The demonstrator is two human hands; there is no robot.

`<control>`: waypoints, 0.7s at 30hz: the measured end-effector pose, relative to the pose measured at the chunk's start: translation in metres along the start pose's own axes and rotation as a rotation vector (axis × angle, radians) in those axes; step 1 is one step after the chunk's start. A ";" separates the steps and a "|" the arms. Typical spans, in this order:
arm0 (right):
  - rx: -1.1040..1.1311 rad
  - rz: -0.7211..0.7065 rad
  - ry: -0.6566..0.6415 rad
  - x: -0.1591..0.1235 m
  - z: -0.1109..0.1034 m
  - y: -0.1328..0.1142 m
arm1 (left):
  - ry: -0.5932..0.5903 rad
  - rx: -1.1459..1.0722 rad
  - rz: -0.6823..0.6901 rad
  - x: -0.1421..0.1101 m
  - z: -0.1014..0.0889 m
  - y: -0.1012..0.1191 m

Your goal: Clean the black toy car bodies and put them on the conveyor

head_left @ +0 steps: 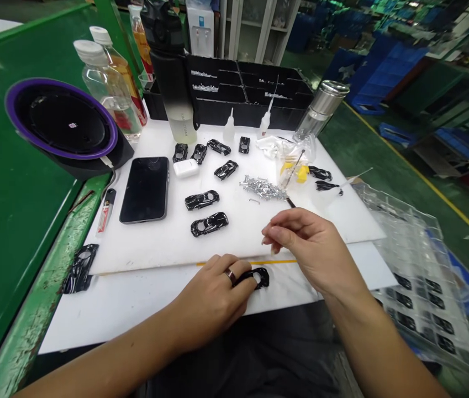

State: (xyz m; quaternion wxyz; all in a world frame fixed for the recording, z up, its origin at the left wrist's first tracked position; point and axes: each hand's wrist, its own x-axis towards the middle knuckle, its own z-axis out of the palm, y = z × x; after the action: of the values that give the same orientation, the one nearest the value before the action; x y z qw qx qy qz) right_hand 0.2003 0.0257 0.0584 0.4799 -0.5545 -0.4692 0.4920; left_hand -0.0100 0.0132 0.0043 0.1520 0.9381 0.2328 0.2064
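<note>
My left hand [217, 293], with a ring on one finger, grips a small glossy black toy car body [261, 277] at the near edge of the work surface. Its fingers cover the rear part of the car. To the right, my right hand [304, 243] hovers above the white foam board [155, 249], thumb and fingers pinched together; whatever is between the fingertips is hidden or too small to name. Just beyond it lies a heap of small silvery metal parts [263, 188]. Two more black car bodies [209, 224] rest left of the heap, with several others farther back.
A phone [145, 189], a white earbud case [185, 168] and a cutter knife [105, 213] lie at left, beside a purple-rimmed fan [64, 121]. Bottles and a black compartment box [242, 91] stand behind. A clear tray [416, 265] with car bodies is at right.
</note>
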 end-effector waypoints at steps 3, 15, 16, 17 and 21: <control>0.047 0.057 0.061 -0.012 -0.004 0.010 | 0.017 0.002 0.009 -0.001 0.000 0.000; -0.294 0.180 0.131 -0.070 -0.010 0.033 | 0.073 -0.022 0.061 -0.004 0.002 0.003; -0.359 0.140 0.136 -0.071 -0.008 0.034 | 0.079 -0.022 0.061 -0.004 0.003 0.003; -0.418 0.100 0.141 -0.072 -0.006 0.035 | 0.082 -0.024 0.061 -0.004 0.004 0.003; -0.608 -0.057 0.107 -0.070 0.002 0.038 | 0.083 -0.048 0.052 -0.005 0.006 0.003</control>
State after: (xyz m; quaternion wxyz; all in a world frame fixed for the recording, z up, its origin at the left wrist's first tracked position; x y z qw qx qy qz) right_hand 0.1952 -0.0474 0.0273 0.3298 -0.6843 -0.5843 0.2855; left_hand -0.0107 0.0072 -0.0016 0.1591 0.9307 0.2092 0.2543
